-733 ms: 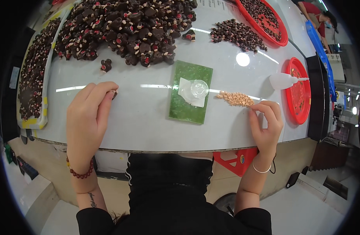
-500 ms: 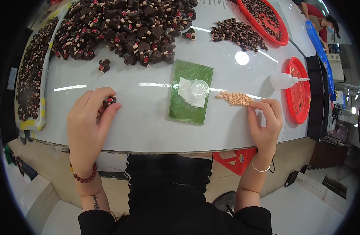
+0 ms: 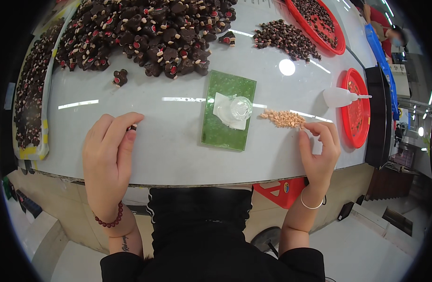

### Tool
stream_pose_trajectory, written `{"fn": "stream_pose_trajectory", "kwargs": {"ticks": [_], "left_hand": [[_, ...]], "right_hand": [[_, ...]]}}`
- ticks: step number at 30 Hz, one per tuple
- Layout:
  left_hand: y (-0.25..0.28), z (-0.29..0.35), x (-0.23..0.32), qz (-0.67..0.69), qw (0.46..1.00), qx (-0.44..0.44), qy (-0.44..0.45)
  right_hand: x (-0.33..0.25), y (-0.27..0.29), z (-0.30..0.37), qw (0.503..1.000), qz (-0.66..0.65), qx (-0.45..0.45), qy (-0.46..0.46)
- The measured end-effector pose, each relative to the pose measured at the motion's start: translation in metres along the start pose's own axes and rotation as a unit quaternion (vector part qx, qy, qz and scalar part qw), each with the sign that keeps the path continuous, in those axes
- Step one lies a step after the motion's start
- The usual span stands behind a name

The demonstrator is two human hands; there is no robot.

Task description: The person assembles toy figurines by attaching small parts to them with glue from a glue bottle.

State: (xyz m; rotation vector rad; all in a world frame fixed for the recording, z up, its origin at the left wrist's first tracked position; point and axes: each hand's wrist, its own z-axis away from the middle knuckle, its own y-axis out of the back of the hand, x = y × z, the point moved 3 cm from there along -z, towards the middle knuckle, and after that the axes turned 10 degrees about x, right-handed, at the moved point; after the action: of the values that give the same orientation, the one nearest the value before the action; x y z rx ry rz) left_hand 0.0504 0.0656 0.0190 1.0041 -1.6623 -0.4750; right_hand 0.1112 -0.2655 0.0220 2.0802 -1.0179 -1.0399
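Observation:
At the left of the table, my left hand (image 3: 108, 152) is closed around a small dark brown figure (image 3: 132, 127), mostly hidden by the fingers. My right hand (image 3: 320, 150) has thumb and forefinger drawn together at the right edge of a pile of tiny beige pieces (image 3: 282, 118); whatever sits between the tips is too small to make out. Between the hands lies a green rectangular mat (image 3: 223, 136), bearing a white pad (image 3: 221, 109) and a small clear round dish (image 3: 241, 108). One loose dark brown figure (image 3: 120, 77) with beige and red spots lies beyond my left hand.
A large heap of brown figures (image 3: 145, 35) fills the far left, beside a long tray (image 3: 43, 141) of similar pieces. Small dark parts (image 3: 286, 40) lie far right, near a red tray (image 3: 342, 44). A white squeeze bottle (image 3: 336, 97) touches another red tray (image 3: 364, 136). A person (image 3: 380, 23) is beyond.
My left hand has turned so that its fingers cover more of the brown figure. The right hand stays at the beige pile, its fingers shifted slightly. The view has tilted a little.

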Motion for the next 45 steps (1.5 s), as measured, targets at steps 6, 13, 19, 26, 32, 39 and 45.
{"fn": "stream_pose_trajectory", "kwargs": {"ticks": [6,13,19,26,32,39,45], "left_hand": [[-0.001,0.002,-0.005,0.011,1.000,0.000,-0.004],[-0.001,0.003,-0.006,0.017,1.000,0.000,-0.006],[0.001,0.015,-0.007,0.205,0.977,0.039,0.032],[-0.023,0.044,0.025,0.557,0.819,-0.082,0.107],[-0.032,0.042,0.036,0.614,0.762,-0.194,0.067],[-0.029,0.043,0.034,0.686,0.654,-0.173,0.268],[-0.037,0.047,0.032,0.732,0.600,-0.179,0.267]], "right_hand": [[0.006,0.009,0.006,0.999,-0.008,-0.045,-0.015],[0.006,0.001,0.005,1.000,-0.001,-0.023,0.002],[0.002,-0.003,-0.001,0.997,-0.036,-0.058,0.031],[-0.056,-0.014,-0.030,0.971,-0.194,-0.120,0.069],[-0.089,-0.033,-0.060,0.954,-0.100,-0.204,0.196],[-0.100,-0.039,-0.072,0.937,-0.080,-0.241,0.238],[-0.101,-0.043,-0.071,0.934,-0.056,-0.254,0.243]]}}
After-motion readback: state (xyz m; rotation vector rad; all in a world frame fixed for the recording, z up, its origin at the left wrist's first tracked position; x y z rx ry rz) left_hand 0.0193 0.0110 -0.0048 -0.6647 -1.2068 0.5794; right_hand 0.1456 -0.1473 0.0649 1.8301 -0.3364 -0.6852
